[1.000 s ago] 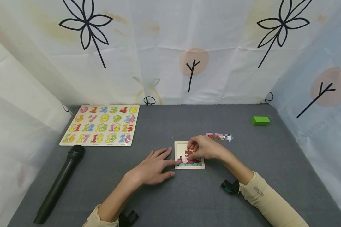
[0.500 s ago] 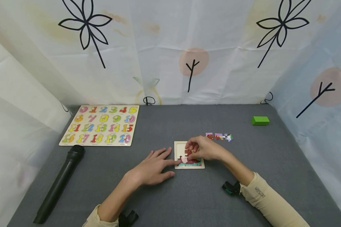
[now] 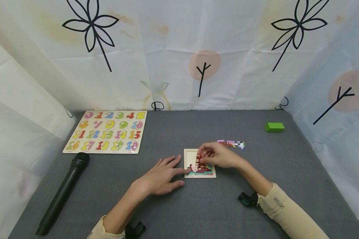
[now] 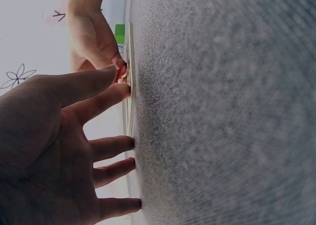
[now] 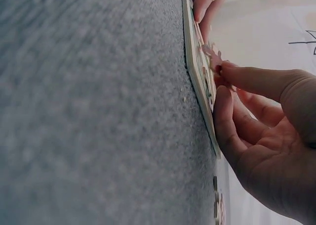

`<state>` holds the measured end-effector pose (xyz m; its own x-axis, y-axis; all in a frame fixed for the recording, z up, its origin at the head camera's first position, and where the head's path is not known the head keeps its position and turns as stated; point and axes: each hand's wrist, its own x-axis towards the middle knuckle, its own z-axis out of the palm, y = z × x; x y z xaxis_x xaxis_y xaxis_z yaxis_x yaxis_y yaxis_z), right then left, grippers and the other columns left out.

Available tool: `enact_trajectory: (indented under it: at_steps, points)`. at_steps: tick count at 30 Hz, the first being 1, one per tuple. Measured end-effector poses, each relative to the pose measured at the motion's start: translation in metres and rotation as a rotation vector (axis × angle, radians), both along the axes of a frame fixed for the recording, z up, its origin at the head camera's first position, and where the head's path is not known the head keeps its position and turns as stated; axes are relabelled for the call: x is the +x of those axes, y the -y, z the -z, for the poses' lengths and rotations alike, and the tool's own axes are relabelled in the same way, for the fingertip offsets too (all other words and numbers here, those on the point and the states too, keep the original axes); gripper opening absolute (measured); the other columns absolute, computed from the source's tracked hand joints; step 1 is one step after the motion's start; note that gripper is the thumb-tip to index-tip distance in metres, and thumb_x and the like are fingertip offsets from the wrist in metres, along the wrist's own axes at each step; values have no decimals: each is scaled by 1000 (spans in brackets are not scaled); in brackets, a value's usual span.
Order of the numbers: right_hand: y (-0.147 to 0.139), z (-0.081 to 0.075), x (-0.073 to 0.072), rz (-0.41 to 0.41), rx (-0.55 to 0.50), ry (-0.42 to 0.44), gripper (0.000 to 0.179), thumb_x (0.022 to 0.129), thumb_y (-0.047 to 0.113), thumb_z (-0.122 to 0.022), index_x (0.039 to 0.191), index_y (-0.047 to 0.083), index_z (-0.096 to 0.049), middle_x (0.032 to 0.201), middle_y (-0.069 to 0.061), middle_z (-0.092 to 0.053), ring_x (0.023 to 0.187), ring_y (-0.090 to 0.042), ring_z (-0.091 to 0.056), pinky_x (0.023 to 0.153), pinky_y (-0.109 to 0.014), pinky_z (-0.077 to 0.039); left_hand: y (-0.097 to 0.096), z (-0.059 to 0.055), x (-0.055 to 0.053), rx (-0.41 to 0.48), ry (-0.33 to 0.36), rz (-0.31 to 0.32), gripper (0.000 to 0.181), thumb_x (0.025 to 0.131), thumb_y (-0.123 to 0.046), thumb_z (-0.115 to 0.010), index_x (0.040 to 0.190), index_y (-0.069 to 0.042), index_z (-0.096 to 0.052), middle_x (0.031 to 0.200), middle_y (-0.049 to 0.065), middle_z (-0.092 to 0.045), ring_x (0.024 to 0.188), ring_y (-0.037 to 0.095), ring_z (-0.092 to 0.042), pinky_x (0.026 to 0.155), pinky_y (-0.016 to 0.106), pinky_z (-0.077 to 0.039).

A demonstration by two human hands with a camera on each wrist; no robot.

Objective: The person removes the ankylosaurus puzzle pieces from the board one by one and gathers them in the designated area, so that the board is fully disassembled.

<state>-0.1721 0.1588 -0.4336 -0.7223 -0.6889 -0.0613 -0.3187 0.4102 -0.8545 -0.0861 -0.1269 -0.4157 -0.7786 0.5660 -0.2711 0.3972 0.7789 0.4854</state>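
A small square jigsaw puzzle tray (image 3: pixel 190 153) with a pale wooden rim lies on the grey tabletop. Assembled pieces in red, pink and teal fill its lower part. Thumb and fingers of my right hand (image 3: pixel 219 156) pinch a reddish-brown puzzle piece (image 5: pixel 216 61) over the tray; the piece is tilted in the right wrist view, and fingertips partly hide it. My left hand (image 3: pixel 160 177) lies spread with straight fingers, its index fingertip touching the tray's left side. The other left fingertips rest on the table in the left wrist view.
Loose puzzle pieces (image 3: pixel 239 144) lie in a row behind my right hand. A green block (image 3: pixel 274 127) sits at the back right. On the left are a number board (image 3: pixel 103 132) and a black microphone (image 3: pixel 62 192). White curtains surround the table.
My right hand and forearm have shifted slightly to the right, exposing more of the assembled pieces. The right fingers still pinch a puzzle piece, while the left hand stays in place.
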Motion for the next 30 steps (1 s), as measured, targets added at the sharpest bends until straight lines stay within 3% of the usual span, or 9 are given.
enact_trajectory:
  at_steps: [11,20,30]
  points:
    - [-25,-7,4,70,-40,58,21,99,3,-77,119,-3,-73,100,-15,-75,89,-8,-67,79,-19,-58,-2,0,0,-26,9,-15,50,107,-43,-67,156,-37,-60,181,11,-29,171,36,-22,134,71,-19]
    - [-59,-14,8,119,-49,-6,22,99,1,-76,119,-4,-74,99,-13,-76,88,-5,-68,75,-20,-58,-2,-1,-1,-31,8,-10,51,107,-43,-67,157,-37,-58,181,10,-30,171,35,-22,135,71,-19]
    - [-94,-15,4,201,18,-37,24,100,3,-76,123,-4,-73,100,-14,-78,81,-6,-71,71,-25,-59,-1,-1,1,-5,-6,-1,51,108,-40,-67,157,-35,-59,180,13,-31,170,38,-23,134,72,-19]
